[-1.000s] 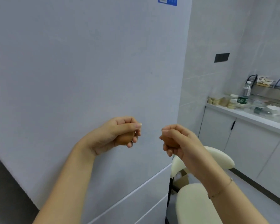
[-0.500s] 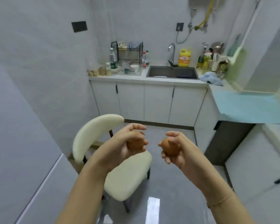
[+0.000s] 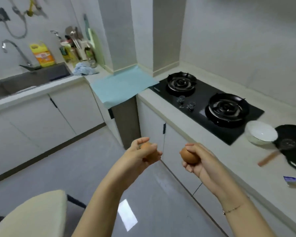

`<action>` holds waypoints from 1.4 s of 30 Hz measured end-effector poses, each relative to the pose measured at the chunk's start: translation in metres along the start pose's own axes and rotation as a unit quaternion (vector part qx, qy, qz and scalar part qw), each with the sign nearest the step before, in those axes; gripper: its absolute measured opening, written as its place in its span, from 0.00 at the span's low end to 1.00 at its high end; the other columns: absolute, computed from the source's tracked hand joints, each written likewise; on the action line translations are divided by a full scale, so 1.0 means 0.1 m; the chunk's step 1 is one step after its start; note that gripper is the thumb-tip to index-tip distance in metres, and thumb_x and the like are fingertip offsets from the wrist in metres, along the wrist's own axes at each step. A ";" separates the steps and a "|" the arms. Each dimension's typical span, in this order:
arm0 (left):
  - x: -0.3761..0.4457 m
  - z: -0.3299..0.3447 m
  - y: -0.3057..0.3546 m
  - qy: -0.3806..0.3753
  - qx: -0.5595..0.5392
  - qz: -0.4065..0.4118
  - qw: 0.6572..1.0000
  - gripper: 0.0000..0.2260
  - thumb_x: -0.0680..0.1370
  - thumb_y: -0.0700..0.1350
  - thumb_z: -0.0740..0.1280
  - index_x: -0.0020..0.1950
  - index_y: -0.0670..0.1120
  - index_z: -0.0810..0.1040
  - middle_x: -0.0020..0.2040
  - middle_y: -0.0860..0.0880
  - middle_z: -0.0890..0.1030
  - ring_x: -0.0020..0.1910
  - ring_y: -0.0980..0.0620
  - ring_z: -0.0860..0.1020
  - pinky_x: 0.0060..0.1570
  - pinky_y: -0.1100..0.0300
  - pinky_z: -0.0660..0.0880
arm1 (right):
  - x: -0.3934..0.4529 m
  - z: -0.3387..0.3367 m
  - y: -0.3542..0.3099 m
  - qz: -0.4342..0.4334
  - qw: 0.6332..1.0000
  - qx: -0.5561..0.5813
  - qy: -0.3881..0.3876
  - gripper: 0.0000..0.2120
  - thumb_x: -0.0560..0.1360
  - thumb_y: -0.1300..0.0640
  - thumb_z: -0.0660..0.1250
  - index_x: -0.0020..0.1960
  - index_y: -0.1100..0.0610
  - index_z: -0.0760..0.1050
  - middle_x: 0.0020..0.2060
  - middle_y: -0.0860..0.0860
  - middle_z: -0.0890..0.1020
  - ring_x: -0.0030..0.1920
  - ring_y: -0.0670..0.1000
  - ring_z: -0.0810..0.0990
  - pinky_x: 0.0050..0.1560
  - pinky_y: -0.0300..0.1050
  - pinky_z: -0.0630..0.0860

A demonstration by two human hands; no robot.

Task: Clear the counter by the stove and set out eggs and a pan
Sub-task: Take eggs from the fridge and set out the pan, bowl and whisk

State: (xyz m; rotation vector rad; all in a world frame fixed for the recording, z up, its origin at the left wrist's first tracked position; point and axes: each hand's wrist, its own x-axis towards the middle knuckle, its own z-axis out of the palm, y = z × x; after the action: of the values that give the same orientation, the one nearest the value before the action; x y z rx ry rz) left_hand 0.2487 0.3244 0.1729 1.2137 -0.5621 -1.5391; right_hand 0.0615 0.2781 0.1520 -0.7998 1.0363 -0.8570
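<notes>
bare counter (image 3: 217,152), bowl (image 3: 261,134) beside pan (image 3: 293,144)

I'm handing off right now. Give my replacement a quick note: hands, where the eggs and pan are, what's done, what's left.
Left hand grips a brown egg; right hand grips a second egg. Both are held in the air above the floor, short of the counter.
The black pan already sits on the counter right of the stove, beside a white bowl. Both burners are bare.
Done: pan out, eggs fetched.
Left: set both eggs down on the counter, probably near the bowl.
</notes>
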 end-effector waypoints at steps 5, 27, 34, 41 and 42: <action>0.72 0.98 -0.33 -0.113 0.050 -0.061 0.990 0.14 0.77 0.38 0.68 0.62 0.40 0.72 0.37 0.48 0.80 0.47 0.48 0.83 0.57 0.55 0.78 | 0.02 -1.10 -0.23 -0.045 0.988 0.038 0.144 0.03 0.77 0.62 0.62 0.49 0.61 0.71 0.33 0.57 0.74 0.32 0.53 0.72 0.28 0.42 0.66; 2.76 3.70 -2.32 -0.430 0.493 -0.047 0.755 0.20 0.69 0.35 0.73 0.50 0.52 0.67 0.35 0.60 0.75 0.41 0.60 0.75 0.38 0.72 0.71 | 0.25 -3.92 0.16 0.047 0.812 -0.010 0.582 0.07 0.75 0.61 0.67 0.50 0.62 0.71 0.32 0.53 0.74 0.27 0.47 0.71 0.26 0.39 0.68; 2.74 4.10 -3.02 -0.494 0.629 -0.024 0.600 0.22 0.67 0.46 0.76 0.53 0.51 0.67 0.53 0.51 0.70 0.49 0.54 0.71 0.41 0.66 0.66 | 0.15 -4.40 0.43 0.151 0.777 -0.156 0.591 0.12 0.70 0.61 0.72 0.48 0.56 0.69 0.39 0.48 0.77 0.40 0.48 0.75 0.34 0.37 0.66; 2.56 4.27 -3.49 -0.465 0.646 0.022 0.606 0.15 0.71 0.39 0.68 0.56 0.48 0.70 0.51 0.57 0.63 0.40 0.62 0.66 0.34 0.73 0.65 | 0.17 -4.76 0.60 0.219 0.757 -0.342 0.512 0.11 0.70 0.54 0.70 0.49 0.53 0.70 0.51 0.52 0.74 0.50 0.52 0.74 0.44 0.44 0.68; 2.55 4.27 -3.50 -0.462 0.648 0.036 0.605 0.14 0.71 0.39 0.67 0.55 0.48 0.71 0.50 0.58 0.63 0.39 0.63 0.66 0.35 0.72 0.65 | 0.19 -4.76 0.60 0.225 0.756 -0.352 0.504 0.12 0.71 0.53 0.69 0.51 0.53 0.71 0.53 0.52 0.74 0.52 0.52 0.74 0.46 0.44 0.69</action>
State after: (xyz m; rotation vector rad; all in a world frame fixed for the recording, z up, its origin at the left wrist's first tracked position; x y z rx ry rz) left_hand -0.2712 0.1130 -0.0620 1.1402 -2.7443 -1.5162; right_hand -0.3681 0.2166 -0.0526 -0.6020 2.5095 -0.4049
